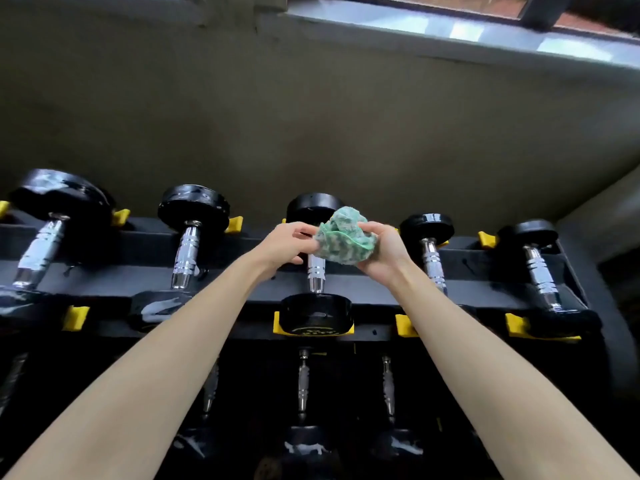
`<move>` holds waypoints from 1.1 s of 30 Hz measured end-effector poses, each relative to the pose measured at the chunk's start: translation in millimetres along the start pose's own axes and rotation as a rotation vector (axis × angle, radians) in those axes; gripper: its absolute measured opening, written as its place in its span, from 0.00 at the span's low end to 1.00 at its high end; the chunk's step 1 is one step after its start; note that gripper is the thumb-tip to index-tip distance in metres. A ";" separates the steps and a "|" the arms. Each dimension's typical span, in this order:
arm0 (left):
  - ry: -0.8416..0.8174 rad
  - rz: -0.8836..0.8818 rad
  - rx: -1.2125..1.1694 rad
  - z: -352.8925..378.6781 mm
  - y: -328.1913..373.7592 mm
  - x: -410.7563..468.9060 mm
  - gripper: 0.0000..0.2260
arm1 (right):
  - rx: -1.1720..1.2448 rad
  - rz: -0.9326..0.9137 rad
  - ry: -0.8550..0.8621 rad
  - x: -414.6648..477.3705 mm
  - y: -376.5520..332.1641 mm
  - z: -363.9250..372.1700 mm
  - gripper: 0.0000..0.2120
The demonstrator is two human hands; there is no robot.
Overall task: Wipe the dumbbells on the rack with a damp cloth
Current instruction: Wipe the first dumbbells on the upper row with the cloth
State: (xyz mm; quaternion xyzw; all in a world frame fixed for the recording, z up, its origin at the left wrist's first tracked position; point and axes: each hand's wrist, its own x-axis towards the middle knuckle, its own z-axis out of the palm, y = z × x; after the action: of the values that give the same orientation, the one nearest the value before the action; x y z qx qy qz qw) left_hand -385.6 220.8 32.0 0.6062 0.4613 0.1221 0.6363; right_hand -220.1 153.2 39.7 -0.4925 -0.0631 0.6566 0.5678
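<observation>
A: Item one, the cloth?
B: Green cloth (343,239), bunched, held in the air above the handle of the middle dumbbell (316,313), apparently not touching it. The left hand (285,245) pinches its edge with the fingertips. The right hand (382,252) has fingers curled round the bundle
A: Top tier of the rack (145,244), wiped or not?
B: Listed left to right: far-left dumbbell (41,247) and second dumbbell (187,251) show wet streaks on the heads, so likely done. The middle dumbbell has a glossy front head, status unclear. The fourth dumbbell (427,228) and fifth dumbbell (540,268) look matte and dry, so likely pending
A: Lower tier?
B: The lower-tier dumbbells (303,382) have pale shiny patches on the heads, too dark to tell water from glare
A: Estimate?
B: About two of five on top done, with the middle one probably next
</observation>
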 end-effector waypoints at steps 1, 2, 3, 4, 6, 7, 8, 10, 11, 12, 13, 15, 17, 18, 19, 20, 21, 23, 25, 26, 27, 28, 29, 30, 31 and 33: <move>0.005 -0.001 0.033 -1.9 0.5 5.5 0.04 | -0.014 0.001 -0.038 10.2 -1.7 1.5 0.11; 0.030 -0.005 0.055 -4.0 -1.2 13.1 0.02 | -0.059 -0.001 -0.066 21.0 -3.9 1.4 0.11; 0.070 -0.006 0.060 -7.2 -2.6 17.4 0.02 | -0.122 -0.022 -0.097 28.2 -5.2 -0.6 0.11; 0.122 -0.005 0.049 -10.2 -4.7 23.2 0.03 | -0.205 -0.054 -0.103 35.7 -6.1 -4.1 0.11; 0.209 0.028 -0.023 -14.1 -6.7 33.6 0.06 | -0.354 -0.135 -0.071 47.3 -6.5 -12.3 0.11; 0.245 0.057 -0.048 -14.5 -6.5 40.0 0.07 | -0.406 -0.177 -0.035 53.8 -6.1 -17.0 0.12; 0.283 0.090 -0.032 -15.1 -6.6 43.9 0.09 | -0.452 -0.232 0.013 57.0 -3.9 -18.8 0.12; 0.368 0.136 0.056 -15.3 -9.2 53.2 0.11 | -0.564 -0.349 0.114 64.9 2.6 -21.6 0.15; 0.413 0.145 0.104 -15.5 -13.0 58.7 0.11 | -0.632 -0.399 0.153 69.8 7.6 -22.7 0.16; 0.454 0.144 0.162 -16.1 -17.5 62.0 0.12 | -0.708 -0.445 0.187 72.8 14.2 -23.0 0.17; 0.492 0.129 0.222 -15.8 -23.9 66.2 0.11 | -0.775 -0.483 0.226 77.0 22.1 -25.2 0.18; 0.543 0.089 0.298 -14.6 -33.4 69.4 0.08 | -0.805 -0.513 0.296 81.8 36.4 -26.5 0.17; 0.561 0.061 0.335 -9.9 -38.2 72.7 0.05 | -0.760 -0.474 0.317 85.0 46.3 -26.9 0.17; 0.557 0.051 0.368 -6.8 -38.4 73.6 0.04 | -0.751 -0.450 0.315 84.7 48.1 -26.4 0.18; 0.539 0.041 0.413 -4.1 -38.9 75.2 0.05 | -0.752 -0.426 0.310 84.6 48.3 -26.1 0.18; 0.510 0.036 0.456 -1.0 -38.7 75.6 0.07 | -0.757 -0.401 0.296 85.0 47.7 -27.1 0.19; 0.480 0.039 0.493 1.4 -40.1 75.7 0.09 | -0.765 -0.369 0.276 84.8 46.2 -28.2 0.20; 0.426 0.058 0.526 4.2 -44.7 74.3 0.13 | -0.777 -0.290 0.232 83.7 45.1 -33.4 0.21; 0.385 0.048 0.515 3.0 -47.7 70.4 0.14 | -0.783 -0.210 0.203 80.7 46.9 -38.3 0.22; 0.361 0.042 0.517 1.7 -48.0 68.2 0.13 | -0.776 -0.181 0.192 78.7 48.2 -40.0 0.22; 0.333 0.039 0.525 0.6 -48.2 66.2 0.13 | -0.764 -0.158 0.182 76.0 49.4 -40.8 0.22; 0.302 0.037 0.537 0.3 -47.8 63.0 0.13 | -0.750 -0.140 0.173 72.7 51.0 -42.1 0.22; 0.275 0.031 0.550 0.3 -47.6 59.5 0.13 | -0.742 -0.125 0.168 68.9 52.6 -43.0 0.21; 0.251 0.017 0.556 1.0 -47.2 56.2 0.13 | -0.740 -0.111 0.162 65.0 54.0 -44.0 0.21; 0.228 0.004 0.557 1.6 -47.8 52.6 0.14 | -0.746 -0.098 0.151 59.5 55.2 -44.7 0.20; 0.170 -0.018 0.566 3.3 -48.3 43.5 0.16 | -0.776 -0.068 0.125 46.9 58.3 -45.9 0.20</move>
State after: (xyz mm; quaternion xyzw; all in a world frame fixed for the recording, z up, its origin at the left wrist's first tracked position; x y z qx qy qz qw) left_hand -379.0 238.3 -30.3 0.7432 0.5338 0.0332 0.4021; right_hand -220.9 149.0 -48.0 -0.7073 -0.2880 0.5334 0.3636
